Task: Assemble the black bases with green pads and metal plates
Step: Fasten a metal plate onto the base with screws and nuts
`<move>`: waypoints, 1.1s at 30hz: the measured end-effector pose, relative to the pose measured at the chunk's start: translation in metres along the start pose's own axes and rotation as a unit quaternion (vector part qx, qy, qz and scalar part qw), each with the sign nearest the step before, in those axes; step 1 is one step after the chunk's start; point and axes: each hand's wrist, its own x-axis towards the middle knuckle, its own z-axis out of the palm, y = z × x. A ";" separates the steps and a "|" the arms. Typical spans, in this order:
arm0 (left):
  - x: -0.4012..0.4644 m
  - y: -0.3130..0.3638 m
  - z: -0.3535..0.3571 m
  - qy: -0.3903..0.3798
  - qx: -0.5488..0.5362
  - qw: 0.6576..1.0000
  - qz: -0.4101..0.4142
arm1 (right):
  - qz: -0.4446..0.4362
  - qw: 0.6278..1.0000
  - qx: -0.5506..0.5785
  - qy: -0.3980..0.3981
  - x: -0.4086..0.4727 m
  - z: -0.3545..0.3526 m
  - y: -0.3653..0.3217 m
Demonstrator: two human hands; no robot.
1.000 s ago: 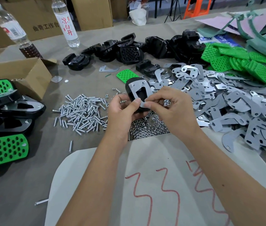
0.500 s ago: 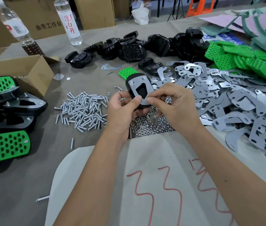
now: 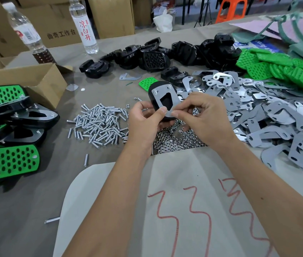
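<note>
I hold a black base (image 3: 153, 103) upright above the table, with a grey metal plate (image 3: 162, 93) on its face and two screw ends sticking out near its top. My left hand (image 3: 146, 121) grips the base from the left, thumb on the plate's lower edge. My right hand (image 3: 200, 115) pinches the plate's lower tip with thumb and forefinger; whatever sits between those fingertips is hidden. More black bases (image 3: 156, 56) lie at the back, green pads (image 3: 276, 69) at the far right, loose metal plates (image 3: 269, 115) to the right.
Screws (image 3: 100, 125) lie in a heap left of my hands and nuts (image 3: 176, 140) right below them. Finished assemblies (image 3: 9, 127) are stacked at the left beside a cardboard box (image 3: 26, 78). Two bottles (image 3: 83, 25) stand at the back. A white sheet (image 3: 184, 201) covers the near edge.
The base has shifted a little upward and tilted slightly; both hands keep their hold on its lower end. Nothing else on the table has moved.
</note>
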 end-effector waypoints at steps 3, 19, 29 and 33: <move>0.000 0.001 0.000 0.005 -0.004 1.000 0.001 | 0.001 1.000 0.011 -0.002 0.000 -0.002 -0.002; 0.001 -0.001 0.000 0.005 0.056 0.998 0.018 | 0.001 0.998 -0.011 -0.060 0.004 -0.010 0.002; 0.000 -0.002 0.000 -0.007 0.042 0.999 0.015 | 0.027 0.999 -0.006 -0.041 0.003 -0.012 0.003; 0.001 -0.002 -0.001 -0.012 0.037 0.999 0.010 | 0.024 0.997 0.007 -0.072 0.003 -0.014 0.002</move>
